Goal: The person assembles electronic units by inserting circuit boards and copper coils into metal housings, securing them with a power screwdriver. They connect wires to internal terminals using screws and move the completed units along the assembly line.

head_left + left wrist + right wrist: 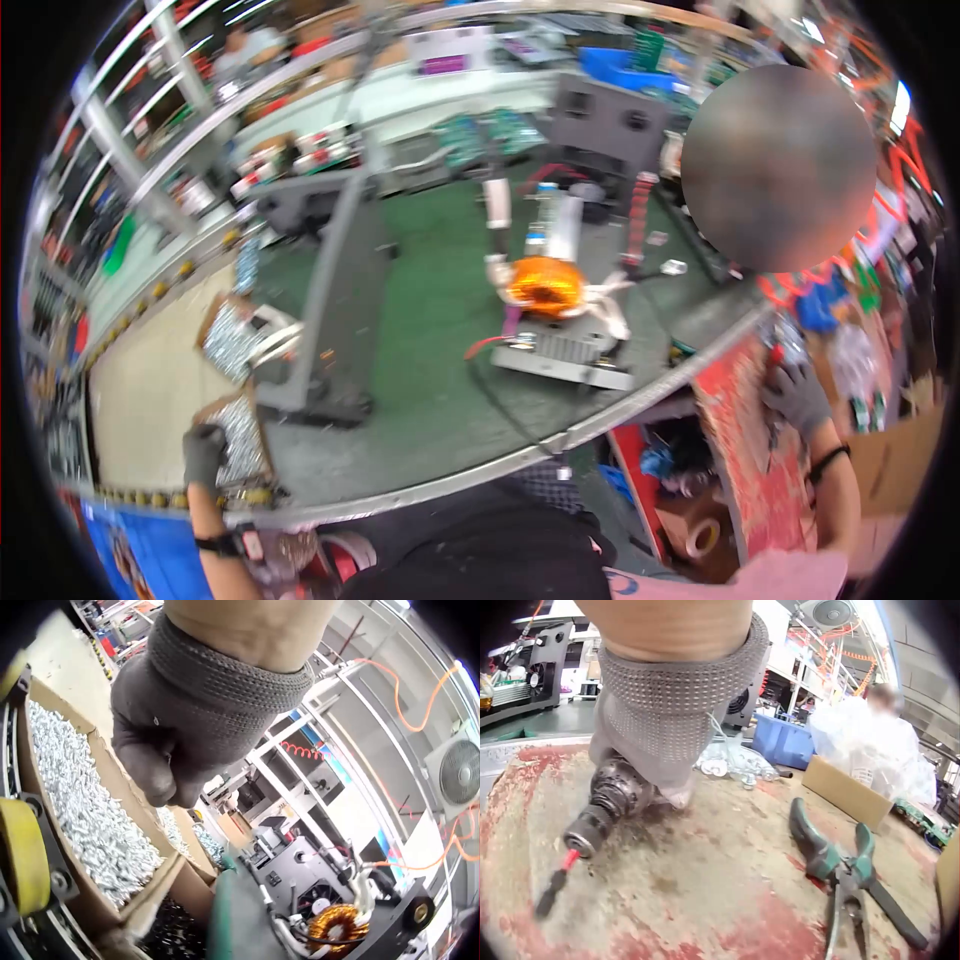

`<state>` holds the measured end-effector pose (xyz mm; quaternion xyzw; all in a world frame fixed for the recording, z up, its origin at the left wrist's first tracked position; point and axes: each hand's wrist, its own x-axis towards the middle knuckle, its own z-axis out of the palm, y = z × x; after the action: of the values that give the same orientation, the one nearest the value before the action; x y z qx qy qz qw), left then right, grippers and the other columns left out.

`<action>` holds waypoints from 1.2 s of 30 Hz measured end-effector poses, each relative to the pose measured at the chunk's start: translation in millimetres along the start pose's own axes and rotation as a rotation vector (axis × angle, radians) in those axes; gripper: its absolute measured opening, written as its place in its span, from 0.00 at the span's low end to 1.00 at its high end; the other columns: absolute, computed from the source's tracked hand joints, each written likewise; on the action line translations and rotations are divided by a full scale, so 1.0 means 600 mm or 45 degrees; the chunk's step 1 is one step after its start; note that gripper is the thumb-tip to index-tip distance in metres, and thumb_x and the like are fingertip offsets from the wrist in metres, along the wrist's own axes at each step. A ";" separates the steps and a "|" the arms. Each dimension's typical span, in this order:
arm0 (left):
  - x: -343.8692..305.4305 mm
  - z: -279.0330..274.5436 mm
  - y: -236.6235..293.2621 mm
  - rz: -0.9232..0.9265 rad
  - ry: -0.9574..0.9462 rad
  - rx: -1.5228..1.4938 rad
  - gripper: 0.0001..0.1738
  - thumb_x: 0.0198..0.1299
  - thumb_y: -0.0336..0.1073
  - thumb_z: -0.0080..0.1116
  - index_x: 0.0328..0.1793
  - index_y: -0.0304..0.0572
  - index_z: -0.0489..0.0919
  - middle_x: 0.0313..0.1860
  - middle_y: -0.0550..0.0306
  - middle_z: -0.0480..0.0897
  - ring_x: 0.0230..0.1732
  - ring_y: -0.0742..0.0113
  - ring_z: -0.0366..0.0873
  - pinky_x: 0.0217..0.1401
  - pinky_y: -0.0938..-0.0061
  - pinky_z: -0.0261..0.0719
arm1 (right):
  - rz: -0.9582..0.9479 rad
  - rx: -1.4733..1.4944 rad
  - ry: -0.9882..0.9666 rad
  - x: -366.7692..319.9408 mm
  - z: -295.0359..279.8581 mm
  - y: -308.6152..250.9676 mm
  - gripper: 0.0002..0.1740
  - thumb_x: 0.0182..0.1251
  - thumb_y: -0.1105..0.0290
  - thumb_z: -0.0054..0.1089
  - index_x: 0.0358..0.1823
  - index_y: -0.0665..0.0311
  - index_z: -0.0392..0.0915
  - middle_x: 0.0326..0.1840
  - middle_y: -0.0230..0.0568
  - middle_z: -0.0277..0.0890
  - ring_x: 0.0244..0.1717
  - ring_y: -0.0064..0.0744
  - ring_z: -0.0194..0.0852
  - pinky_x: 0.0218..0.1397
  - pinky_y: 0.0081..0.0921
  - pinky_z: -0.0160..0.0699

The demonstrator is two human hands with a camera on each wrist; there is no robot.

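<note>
My left hand (205, 455), in a dark grey knitted glove, is at the edge of a cardboard box of silver screws (90, 817). In the left wrist view its fingers are curled, thumb close to the fingertips; I cannot tell whether anything small is between them. At the right, my gloved right hand (800, 398) grips a power screwdriver (604, 806), its body mostly hidden by the palm. A red and black bit (555, 889) sticks out of its chuck, over a worn red-painted board (705, 877). Green-handled pliers (825, 859) lie on that board beside the hand.
On the green-topped bench stand an upright grey panel (335, 290) and a chassis with an orange-wrapped coil (546, 287), with loose cables around it. Yellow rollers (22, 855) run along the left. A blue bin (780, 742) and a cardboard box (847, 791) stand behind the pliers.
</note>
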<state>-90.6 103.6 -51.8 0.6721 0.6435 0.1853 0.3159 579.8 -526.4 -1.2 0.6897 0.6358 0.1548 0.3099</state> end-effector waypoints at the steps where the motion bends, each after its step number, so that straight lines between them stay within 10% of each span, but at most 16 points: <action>1: -0.014 -0.004 0.014 -0.049 -0.014 -0.146 0.10 0.56 0.32 0.57 0.39 0.32 0.81 0.23 0.57 0.78 0.17 0.72 0.72 0.16 0.77 0.70 | 0.007 -0.045 0.105 0.009 0.013 -0.003 0.15 0.51 0.60 0.62 0.42 0.41 0.75 0.49 0.39 0.68 0.52 0.44 0.68 0.55 0.45 0.69; 2: -0.037 -0.002 0.031 -0.122 0.030 -0.307 0.11 0.58 0.35 0.56 0.41 0.35 0.81 0.24 0.60 0.77 0.19 0.75 0.70 0.18 0.80 0.68 | 0.107 0.131 0.184 0.017 0.033 -0.016 0.14 0.53 0.65 0.58 0.43 0.43 0.75 0.48 0.43 0.69 0.56 0.51 0.67 0.60 0.57 0.66; 9: -0.142 0.028 0.109 -0.017 -0.194 -0.933 0.20 0.61 0.45 0.61 0.50 0.35 0.77 0.26 0.64 0.74 0.20 0.78 0.67 0.20 0.84 0.64 | 0.110 0.592 0.426 0.217 -0.273 -0.146 0.20 0.46 0.67 0.62 0.40 0.67 0.67 0.40 0.48 0.74 0.49 0.53 0.73 0.68 0.60 0.57; 17: -0.234 0.126 0.199 -0.121 -0.760 -1.454 0.23 0.62 0.52 0.60 0.45 0.37 0.74 0.28 0.60 0.73 0.27 0.72 0.69 0.27 0.78 0.67 | -0.173 1.528 0.281 0.416 -0.451 -0.315 0.36 0.42 0.52 0.76 0.52 0.62 0.75 0.31 0.45 0.78 0.29 0.50 0.78 0.34 0.39 0.75; 36: -0.262 0.174 0.214 -0.239 -0.662 -1.582 0.29 0.61 0.62 0.56 0.42 0.40 0.73 0.21 0.62 0.69 0.21 0.75 0.64 0.24 0.80 0.61 | -0.327 1.729 0.120 0.486 -0.464 -0.399 0.35 0.53 0.46 0.70 0.54 0.62 0.72 0.20 0.47 0.76 0.20 0.51 0.78 0.24 0.40 0.75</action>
<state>57.8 -66.6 -18.5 0.3299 0.3765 0.3249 0.8025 265.3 -178.7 8.3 0.6428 0.6813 -0.2856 -0.2026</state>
